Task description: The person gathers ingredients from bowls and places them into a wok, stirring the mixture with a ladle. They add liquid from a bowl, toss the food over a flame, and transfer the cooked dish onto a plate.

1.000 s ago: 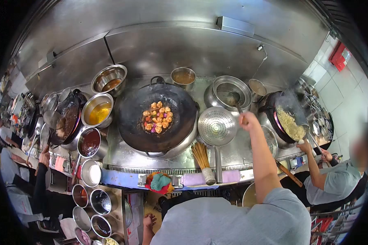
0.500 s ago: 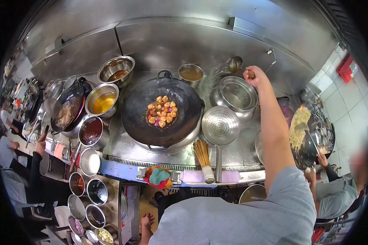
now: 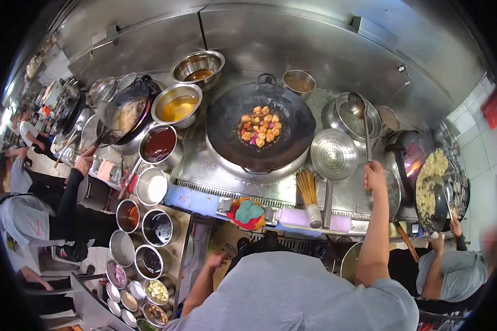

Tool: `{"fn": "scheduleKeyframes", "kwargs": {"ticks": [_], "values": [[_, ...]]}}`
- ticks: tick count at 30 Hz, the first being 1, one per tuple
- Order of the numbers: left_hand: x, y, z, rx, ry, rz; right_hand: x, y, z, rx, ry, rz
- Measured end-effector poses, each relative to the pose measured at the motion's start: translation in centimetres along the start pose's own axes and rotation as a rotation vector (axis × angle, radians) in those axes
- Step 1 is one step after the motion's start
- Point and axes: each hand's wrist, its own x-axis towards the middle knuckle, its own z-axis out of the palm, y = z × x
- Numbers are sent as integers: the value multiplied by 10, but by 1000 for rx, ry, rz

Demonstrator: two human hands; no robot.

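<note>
My right hand (image 3: pixel 374 177) is closed around the handle of a metal ladle (image 3: pixel 368 138). Its bowl is over the steel pot (image 3: pixel 376 128) at the back right of the stove. Low by my body, my left hand (image 3: pixel 218 261) holds nothing, its fingers loosely apart. A black wok (image 3: pixel 226 127) sits on the burner, with browned chunks (image 3: pixel 261 126) and red and purple pieces at its centre. Between wok and ladle lies a perforated strainer (image 3: pixel 333 154), handle toward me. Beside that handle is a bamboo wok brush (image 3: pixel 308 193).
Left of the wok stand a bowl of yellow oil (image 3: pixel 178 109) and a pot of dark red sauce (image 3: pixel 159 146). Seasoning containers (image 3: pixel 151 262) fill the lower left. A crumpled cloth (image 3: pixel 247 214) lies on the front edge. Co-workers stand at both sides, one by a wok of noodle-like food (image 3: pixel 428 176).
My right hand has come down and nearer with the ladle, whose bowl moved from behind the pot to over it. My left hand has risen slightly. The view has shifted.
</note>
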Motion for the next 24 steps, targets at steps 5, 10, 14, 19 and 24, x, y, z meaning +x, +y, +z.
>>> {"fn": "scheduleKeyframes", "kwargs": {"ticks": [5,10,14,19,24], "values": [[-38,123,-25,-75,-9,392,-97,13,30,796,-236,206],[-63,170,-94,167,621,675,-189,-9,61,1197,-533,317],[-94,186,-154,433,1135,585,-247,-29,93,1260,-769,422],[-93,173,-203,485,1291,193,-284,-48,136,984,-1110,507],[-95,186,-218,391,1144,12,-297,-82,197,500,-1267,327]]}}
